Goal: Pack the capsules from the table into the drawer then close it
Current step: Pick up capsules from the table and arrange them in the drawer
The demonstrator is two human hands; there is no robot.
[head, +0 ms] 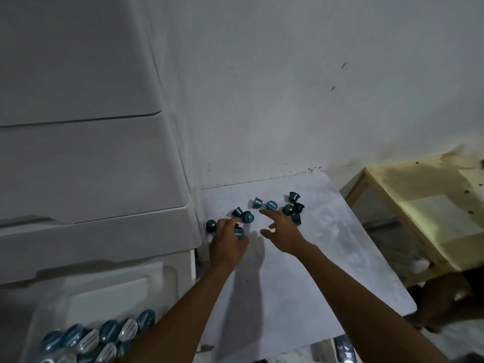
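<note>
Several dark blue capsules (288,209) lie scattered near the far edge of the white table (327,258). My left hand (226,243) hovers over the left-hand ones, fingers curled around a blue capsule (238,233). Another capsule (211,225) lies just left of it by the cabinet. My right hand (284,231) reaches forward with fingers spread, its fingertip close to a capsule (271,205) lying lid up. At the lower left the white drawer (110,289) stands pulled out, with several blue and silver capsules (104,336) packed in it.
A white plastic drawer cabinet (86,166) rises at the left, touching the table's left edge. A white wall (288,87) stands behind the table. A wooden shelf unit (424,210) sits to the right. A dark object (445,302) lies at the table's right corner.
</note>
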